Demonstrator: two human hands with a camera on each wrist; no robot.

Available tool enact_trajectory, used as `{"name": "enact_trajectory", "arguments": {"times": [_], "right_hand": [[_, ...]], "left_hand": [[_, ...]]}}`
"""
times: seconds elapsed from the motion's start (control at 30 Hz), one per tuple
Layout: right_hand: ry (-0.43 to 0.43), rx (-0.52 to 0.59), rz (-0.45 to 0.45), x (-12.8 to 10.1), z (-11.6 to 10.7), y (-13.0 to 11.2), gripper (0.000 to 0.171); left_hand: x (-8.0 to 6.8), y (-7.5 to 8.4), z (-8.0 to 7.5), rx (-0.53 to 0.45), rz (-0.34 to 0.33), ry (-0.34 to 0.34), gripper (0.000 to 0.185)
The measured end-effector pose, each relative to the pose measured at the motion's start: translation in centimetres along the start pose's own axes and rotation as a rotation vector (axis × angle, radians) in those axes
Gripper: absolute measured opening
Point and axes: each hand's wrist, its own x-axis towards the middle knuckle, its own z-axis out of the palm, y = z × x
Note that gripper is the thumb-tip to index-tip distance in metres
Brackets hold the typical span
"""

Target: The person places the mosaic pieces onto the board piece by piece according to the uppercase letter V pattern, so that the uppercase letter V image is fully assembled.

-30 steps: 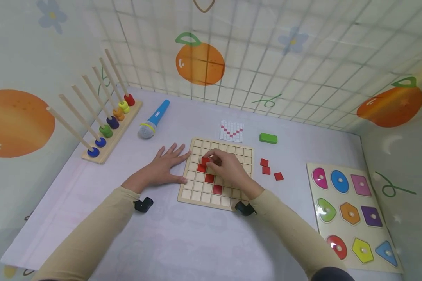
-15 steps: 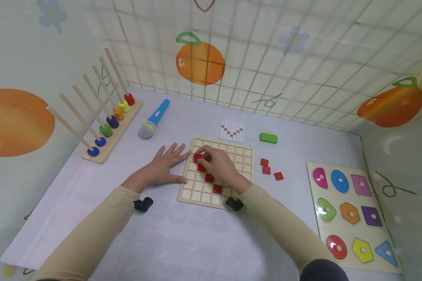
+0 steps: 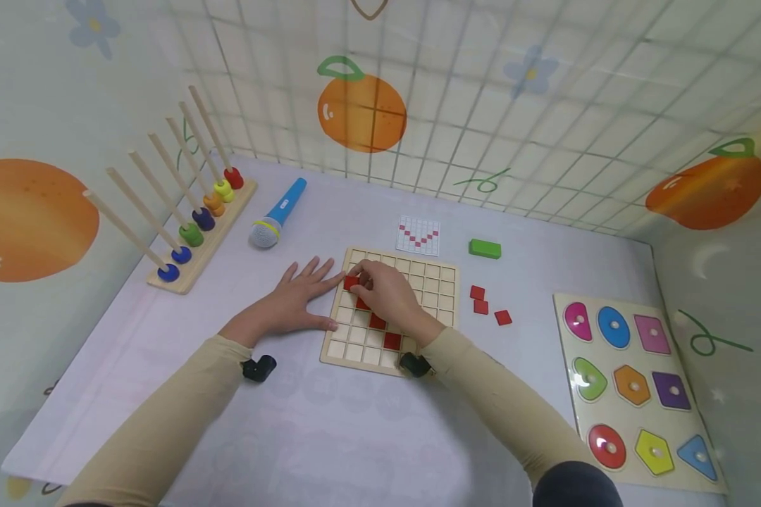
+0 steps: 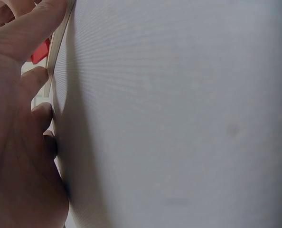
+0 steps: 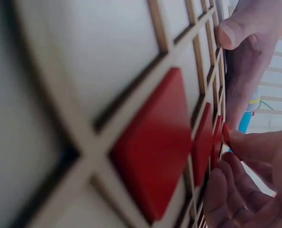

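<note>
Fingers of the right hand (image 3: 380, 296) curl round a red square tile (image 3: 352, 282) and pinch it at a cell near the far left corner of the wooden grid board (image 3: 440, 310), at the upper end of a diagonal run of red tiles (image 3: 380, 322) seated in the cells; the right wrist view shows that row edge-on, with the fingertips (image 5: 236, 142) closed on the last tile. The left hand (image 3: 294, 303) lies flat on the worktop (image 3: 330, 436), fingers straight and spread, holding nothing, its fingertips touching the board's left edge, probably to stop the board from sliding under the pressing. A small pattern card (image 3: 418, 235) with a red V lies just beyond the board, likely placed to be read while working. Three spare red tiles (image 3: 485, 306) lie loose just right of the board, within easy reach. A green block (image 3: 485, 248), a toy microphone (image 3: 277, 215), a peg-and-bead rack (image 3: 196, 225) and a shape puzzle (image 3: 634, 384) stand well apart.
</note>
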Motion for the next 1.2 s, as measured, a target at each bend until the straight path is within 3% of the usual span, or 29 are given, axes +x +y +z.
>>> {"name": "enact_trajectory", "arguments": {"times": [0.67, 1.2], "right_hand": [[0.005, -0.023, 0.035, 0.30, 0.26, -0.24, 0.022], [0.000, -0.025, 0.012, 0.55, 0.35, 0.08, 0.018]], "left_hand": [[0.04, 0.20, -0.12, 0.003, -0.001, -0.003, 0.102], [0.03, 0.17, -0.17, -0.003, 0.003, -0.007, 0.103]]}}
